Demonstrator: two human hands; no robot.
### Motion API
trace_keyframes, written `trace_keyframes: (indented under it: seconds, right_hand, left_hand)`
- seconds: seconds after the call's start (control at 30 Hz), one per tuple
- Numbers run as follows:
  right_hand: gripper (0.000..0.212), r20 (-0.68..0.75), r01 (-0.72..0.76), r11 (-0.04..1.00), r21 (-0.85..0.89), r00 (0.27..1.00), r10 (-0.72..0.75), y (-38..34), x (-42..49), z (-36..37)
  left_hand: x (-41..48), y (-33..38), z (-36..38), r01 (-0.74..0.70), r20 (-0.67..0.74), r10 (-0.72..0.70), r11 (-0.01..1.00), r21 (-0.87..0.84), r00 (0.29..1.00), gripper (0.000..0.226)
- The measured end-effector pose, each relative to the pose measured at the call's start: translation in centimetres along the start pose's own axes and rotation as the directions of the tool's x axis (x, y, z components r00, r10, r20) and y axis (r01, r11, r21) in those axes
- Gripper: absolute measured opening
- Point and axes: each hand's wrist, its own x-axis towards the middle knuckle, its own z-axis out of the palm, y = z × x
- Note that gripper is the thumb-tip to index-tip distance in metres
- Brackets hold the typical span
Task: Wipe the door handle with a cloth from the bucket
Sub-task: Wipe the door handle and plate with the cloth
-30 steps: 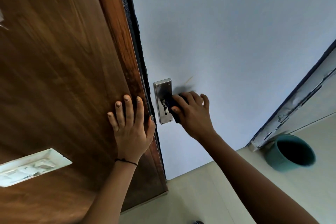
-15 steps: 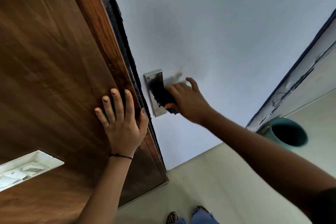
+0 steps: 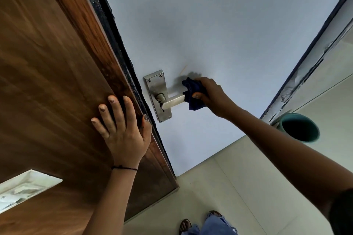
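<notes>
A steel lever door handle (image 3: 172, 101) on a steel backplate (image 3: 157, 89) is fixed to the pale blue door (image 3: 219, 25). My right hand (image 3: 211, 94) grips a dark blue cloth (image 3: 193, 92) wrapped around the lever's free end, which the cloth hides. Most of the lever's shaft is bare. My left hand (image 3: 122, 129) lies flat with fingers spread on the brown wooden panel (image 3: 47, 82) beside the door's edge, holding nothing. The teal bucket (image 3: 299, 127) stands on the floor at the right.
A black seal strip (image 3: 116, 47) runs along the edge between wood and door. A worn door frame (image 3: 313, 57) rises at the right above the bucket. Beige floor tiles (image 3: 219, 187) lie below, with my sandalled feet (image 3: 185, 225) and jeans at the bottom edge.
My right hand has slid the cloth from the backplate outward along the lever to its tip, uncovering the plate and shaft. The left hand stays pressed on the wood.
</notes>
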Motion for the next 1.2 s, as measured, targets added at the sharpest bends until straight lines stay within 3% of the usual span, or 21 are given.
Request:
trace_keyframes:
  seconds: [0.17, 0.3, 0.4, 0.57, 0.73, 0.83, 0.97, 1.2]
  right_hand:
    - [0.032, -0.157, -0.18, 0.852, 0.491, 0.944, 0.29, -1.0, -1.6, 2.7]
    - [0.036, -0.113, -0.184, 0.432, 0.883, 0.81, 0.576, -2.9, -1.9, 6.1]
    - [0.042, -0.02, -0.104, 0.153, 0.983, 0.763, 0.646, -4.9, -1.8, 7.5]
    - [0.039, 0.115, -0.162, 0.018, 0.987, 0.77, 0.627, -8.5, -2.3, 11.2]
    - [0.028, 0.119, -0.241, 0.125, 0.962, 0.788, 0.605, -10.1, -3.1, 14.0]
    - [0.022, -0.008, -0.231, 0.336, 0.913, 0.813, 0.582, -9.7, -3.5, 14.5]
    - [0.036, -0.182, -0.223, 0.579, 0.784, 0.809, 0.558, -9.2, -3.4, 15.7]
    - [0.027, -0.407, -0.209, 0.753, 0.624, 0.735, 0.541, -8.2, -1.1, 16.1]
  left_hand:
    - [0.0, 0.2, 0.0, -0.001, -0.005, 0.001, 1.0, -0.011, 1.0, 0.077]
    - [0.0, 0.3, 0.0, -0.001, -0.009, 0.001, 1.0, -0.025, 1.0, 0.075]
    - [-0.1, 0.1, 0.1, -0.018, -0.006, 0.018, 1.0, -0.008, 1.0, 0.076]
    - [-0.2, 0.0, 0.1, -0.028, -0.008, 0.028, 1.0, -0.001, 1.0, 0.076]
    - [-0.3, -0.2, 0.1, -0.047, 0.004, 0.047, 0.999, 0.013, 0.999, 0.075]
    - [-0.3, -0.2, 0.2, -0.05, -0.003, 0.05, 0.999, 0.018, 0.999, 0.076]
    - [-0.3, -0.2, 0.2, -0.052, -0.006, 0.052, 0.999, 0.016, 0.999, 0.075]
    - [-0.4, -0.2, 0.2, -0.064, -0.001, 0.064, 0.998, 0.03, 0.998, 0.076]
